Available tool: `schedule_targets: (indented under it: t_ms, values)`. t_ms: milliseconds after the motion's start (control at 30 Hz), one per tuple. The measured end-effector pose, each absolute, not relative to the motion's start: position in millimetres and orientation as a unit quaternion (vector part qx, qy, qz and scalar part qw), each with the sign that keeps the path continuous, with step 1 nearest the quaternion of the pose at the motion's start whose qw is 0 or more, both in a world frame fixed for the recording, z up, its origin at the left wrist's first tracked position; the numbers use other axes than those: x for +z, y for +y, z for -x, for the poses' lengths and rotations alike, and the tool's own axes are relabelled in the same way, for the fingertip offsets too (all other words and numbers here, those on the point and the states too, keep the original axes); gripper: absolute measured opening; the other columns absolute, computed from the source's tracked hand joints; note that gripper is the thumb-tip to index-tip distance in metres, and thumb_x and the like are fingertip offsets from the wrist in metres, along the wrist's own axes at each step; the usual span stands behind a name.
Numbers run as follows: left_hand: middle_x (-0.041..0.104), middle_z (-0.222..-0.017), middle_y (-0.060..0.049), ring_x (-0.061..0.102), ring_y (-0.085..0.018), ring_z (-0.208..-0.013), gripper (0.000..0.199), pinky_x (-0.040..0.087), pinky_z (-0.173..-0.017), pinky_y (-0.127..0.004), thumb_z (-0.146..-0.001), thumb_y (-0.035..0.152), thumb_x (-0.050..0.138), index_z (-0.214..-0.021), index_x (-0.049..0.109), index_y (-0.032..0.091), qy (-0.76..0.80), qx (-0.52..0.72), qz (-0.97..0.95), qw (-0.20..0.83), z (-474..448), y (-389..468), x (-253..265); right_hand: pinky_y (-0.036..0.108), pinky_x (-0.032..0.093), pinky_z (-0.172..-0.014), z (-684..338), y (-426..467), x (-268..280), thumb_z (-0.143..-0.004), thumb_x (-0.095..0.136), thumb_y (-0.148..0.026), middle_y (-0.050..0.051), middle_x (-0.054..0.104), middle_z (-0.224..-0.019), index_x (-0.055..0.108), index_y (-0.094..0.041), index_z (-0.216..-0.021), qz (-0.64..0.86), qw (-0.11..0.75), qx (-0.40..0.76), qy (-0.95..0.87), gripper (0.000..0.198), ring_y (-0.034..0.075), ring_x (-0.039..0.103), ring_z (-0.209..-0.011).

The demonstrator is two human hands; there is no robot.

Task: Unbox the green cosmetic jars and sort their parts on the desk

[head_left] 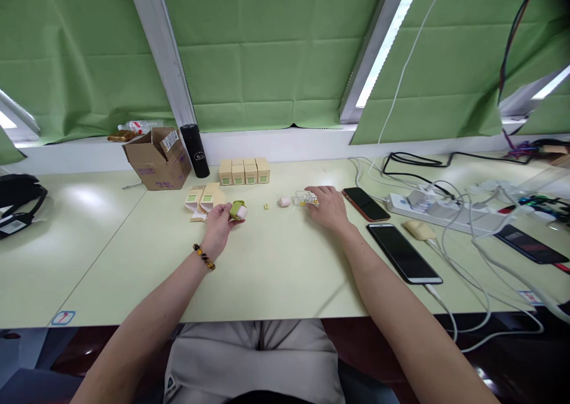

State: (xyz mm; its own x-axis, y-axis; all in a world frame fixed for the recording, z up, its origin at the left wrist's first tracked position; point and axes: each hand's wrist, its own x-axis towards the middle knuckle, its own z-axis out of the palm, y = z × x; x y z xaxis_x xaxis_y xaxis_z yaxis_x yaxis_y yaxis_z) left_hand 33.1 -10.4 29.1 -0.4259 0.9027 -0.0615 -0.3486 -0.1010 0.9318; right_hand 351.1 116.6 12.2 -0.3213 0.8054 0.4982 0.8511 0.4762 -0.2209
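Note:
My left hand (pixel 217 227) is closed around a small rounded object with a green wrap and a pale pink end (pixel 239 211), held just above the table. My right hand (pixel 330 208) lies farther right, its thumb and fingers closed about the right end of a small clear plastic container (pixel 304 198) with yellowish bits in it. Just left of that container rests a small pale pink cylinder (pixel 284 202). Between my hands is a tiny yellow piece (pixel 266 207). Behind my left hand, opened small cardboard boxes (pixel 208 196) lie on the table.
Several small closed boxes (pixel 238 173) stand in a row at the back. A brown carton (pixel 164 166) and a black bottle (pixel 195 151) are left of them. Phones (pixel 403 252), a power strip (pixel 439 208) and tangled cables crowd the right side.

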Motion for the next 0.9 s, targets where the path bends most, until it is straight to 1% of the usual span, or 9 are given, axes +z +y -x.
schedule_targets:
  t_ms: [67, 133, 267, 400, 633, 733, 800, 900]
  values:
    - [0.067, -0.083, -0.003, 0.070, -0.016, -0.080, 0.027, 0.065, -0.075, -0.034, -0.094, 0.036, 0.073, -0.085, 0.057, 0.017, 0.493, 0.685, -0.284, 0.456, -33, -11, 29, 0.050, 0.044, -0.103, -348, 115, 12, -0.089, 0.062, -0.019, 0.013, 0.071, -0.125, 0.068, -0.024, -0.128, 0.506, 0.257, -0.036, -0.823, 0.040, 0.034, 0.059, -0.117]
    - [0.067, -0.083, -0.003, 0.070, -0.016, -0.081, 0.029, 0.065, -0.076, -0.035, -0.093, 0.037, 0.074, -0.084, 0.057, 0.017, 0.494, 0.683, -0.287, 0.455, -33, -11, 29, 0.048, 0.044, -0.101, -346, 117, 10, -0.091, 0.057, -0.016, 0.014, 0.071, -0.124, 0.071, -0.022, -0.122, 0.513, 0.249, -0.020, -0.821, 0.035, 0.032, 0.062, -0.113]
    - [0.068, -0.084, -0.003, 0.070, -0.015, -0.081, 0.028, 0.065, -0.077, -0.035, -0.093, 0.037, 0.074, -0.084, 0.057, 0.017, 0.492, 0.685, -0.287, 0.454, -33, -11, 28, 0.046, 0.043, -0.102, -343, 125, 3, -0.092, 0.052, -0.013, 0.013, 0.071, -0.123, 0.073, -0.019, -0.112, 0.519, 0.264, 0.010, -0.813, 0.030, 0.029, 0.063, -0.116]
    - [0.069, -0.084, -0.003, 0.070, -0.015, -0.080, 0.026, 0.065, -0.076, -0.034, -0.095, 0.036, 0.072, -0.084, 0.058, 0.016, 0.494, 0.684, -0.282, 0.458, -33, -10, 29, 0.046, 0.043, -0.102, -337, 129, 1, -0.092, 0.053, -0.014, 0.015, 0.071, -0.123, 0.072, -0.018, -0.113, 0.520, 0.269, 0.011, -0.811, 0.029, 0.031, 0.064, -0.117]
    - [0.071, -0.089, -0.005, 0.071, -0.016, -0.083, 0.024, 0.066, -0.074, -0.033, -0.095, 0.034, 0.072, -0.086, 0.058, 0.016, 0.491, 0.685, -0.283, 0.458, -32, -11, 29, 0.045, 0.044, -0.098, -330, 134, 8, -0.092, 0.053, -0.013, 0.016, 0.072, -0.122, 0.071, -0.016, -0.114, 0.519, 0.236, -0.003, -0.822, 0.029, 0.030, 0.065, -0.113]
    - [0.072, -0.090, -0.006, 0.072, -0.016, -0.085, 0.024, 0.066, -0.077, -0.034, -0.095, 0.034, 0.073, -0.087, 0.059, 0.016, 0.490, 0.685, -0.281, 0.459, -31, -10, 29, 0.047, 0.045, -0.098, -331, 132, 14, -0.092, 0.055, -0.015, 0.015, 0.072, -0.120, 0.072, -0.017, -0.114, 0.520, 0.229, -0.019, -0.822, 0.028, 0.032, 0.063, -0.111]
    - [0.072, -0.090, -0.006, 0.073, -0.016, -0.084, 0.026, 0.066, -0.078, -0.036, -0.094, 0.035, 0.074, -0.086, 0.058, 0.016, 0.491, 0.685, -0.281, 0.460, -31, -10, 29, 0.049, 0.045, -0.099, -330, 128, 20, -0.090, 0.059, -0.018, 0.016, 0.070, -0.122, 0.072, -0.018, -0.115, 0.518, 0.254, -0.048, -0.815, 0.028, 0.034, 0.060, -0.114]
    - [0.072, -0.090, -0.006, 0.073, -0.016, -0.082, 0.025, 0.066, -0.080, -0.037, -0.096, 0.033, 0.072, -0.085, 0.058, 0.016, 0.487, 0.686, -0.274, 0.466, -33, -10, 30, 0.049, 0.047, -0.097, -323, 116, 35, -0.089, 0.062, -0.021, 0.017, 0.066, -0.123, 0.072, -0.018, -0.113, 0.507, 0.335, -0.082, -0.790, 0.026, 0.036, 0.055, -0.116]
